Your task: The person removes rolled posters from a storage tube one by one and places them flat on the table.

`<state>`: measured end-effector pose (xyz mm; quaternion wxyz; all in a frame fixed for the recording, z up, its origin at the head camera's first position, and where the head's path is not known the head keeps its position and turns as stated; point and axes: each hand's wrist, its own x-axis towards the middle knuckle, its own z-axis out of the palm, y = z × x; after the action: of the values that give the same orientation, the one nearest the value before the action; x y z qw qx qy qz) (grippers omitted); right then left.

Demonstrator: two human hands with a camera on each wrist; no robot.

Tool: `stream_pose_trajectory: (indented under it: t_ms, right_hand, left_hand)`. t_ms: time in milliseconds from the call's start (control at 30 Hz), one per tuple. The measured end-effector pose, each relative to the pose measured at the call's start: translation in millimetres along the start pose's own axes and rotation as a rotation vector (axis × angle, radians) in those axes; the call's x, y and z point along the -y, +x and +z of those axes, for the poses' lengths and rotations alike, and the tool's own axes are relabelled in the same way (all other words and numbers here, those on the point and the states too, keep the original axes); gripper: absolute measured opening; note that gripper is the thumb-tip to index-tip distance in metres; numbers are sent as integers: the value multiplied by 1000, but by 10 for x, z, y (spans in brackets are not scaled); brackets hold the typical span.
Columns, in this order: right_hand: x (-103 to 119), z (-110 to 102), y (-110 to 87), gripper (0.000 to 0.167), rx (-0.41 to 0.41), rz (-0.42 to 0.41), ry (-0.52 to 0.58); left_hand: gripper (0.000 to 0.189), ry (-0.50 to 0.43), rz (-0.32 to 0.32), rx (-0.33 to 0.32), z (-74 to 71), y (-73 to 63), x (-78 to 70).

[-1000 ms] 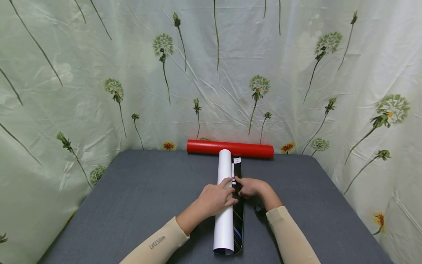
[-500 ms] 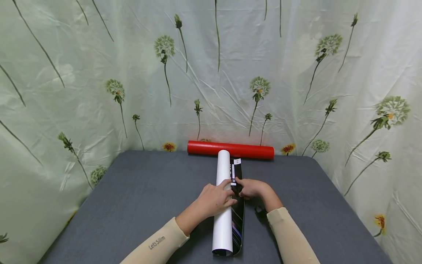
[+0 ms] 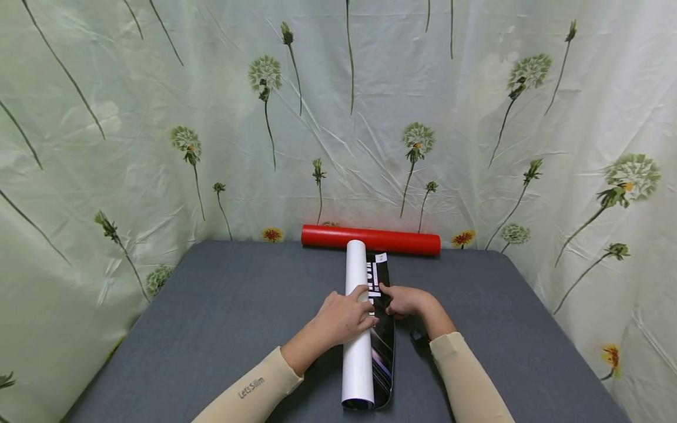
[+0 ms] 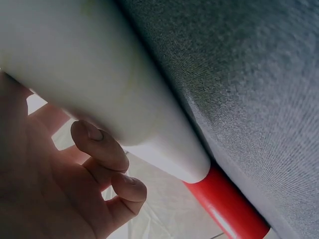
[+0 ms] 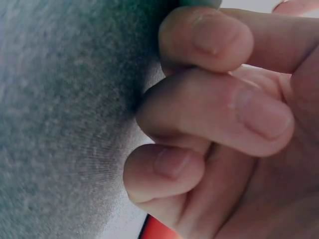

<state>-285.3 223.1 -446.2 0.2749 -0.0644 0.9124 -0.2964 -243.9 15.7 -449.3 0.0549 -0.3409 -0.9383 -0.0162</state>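
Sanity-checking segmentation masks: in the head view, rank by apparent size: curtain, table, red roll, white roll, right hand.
1. Curtain
2. Table
3. Red roll and white roll: look alike, unranked; white extends nearer the camera
4. Right hand
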Motion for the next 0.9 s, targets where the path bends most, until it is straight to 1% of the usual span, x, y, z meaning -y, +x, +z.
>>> stream_pose_trajectory:
  t_ms: [267,433,500,567,633,767,800,900]
  right_hand:
    - [-22,-37,10,78,11,11,-24]
    - [-44,-60,14,78,21,-6,-55]
    - [-57,-66,7,78,17,2,-57]
    - [-70,-71,-5,83,18,15,-38]
    - [-84,-75,-19,92,33,28,-6]
    - [-109,-88,-41,111,91,59,85]
    - [-113,-93,-41,113,102,64,100]
    - [-133,-110,-31,115,119,61,94]
  left_hand:
    - [27,18,4,-34,17,3,7]
    - [27,26,7,-31,18,-7,18]
    - [30,31,2,-17,13,-13,17]
    - [34,43,-1,-5,14,-14,16]
    - [37,51,-6,3,14,-14,15]
    - [36,57,-4,7,21,-7,20]
    - [36,57,-3,5,23,-4,23]
    - [34,52,-2,6,15,4,32]
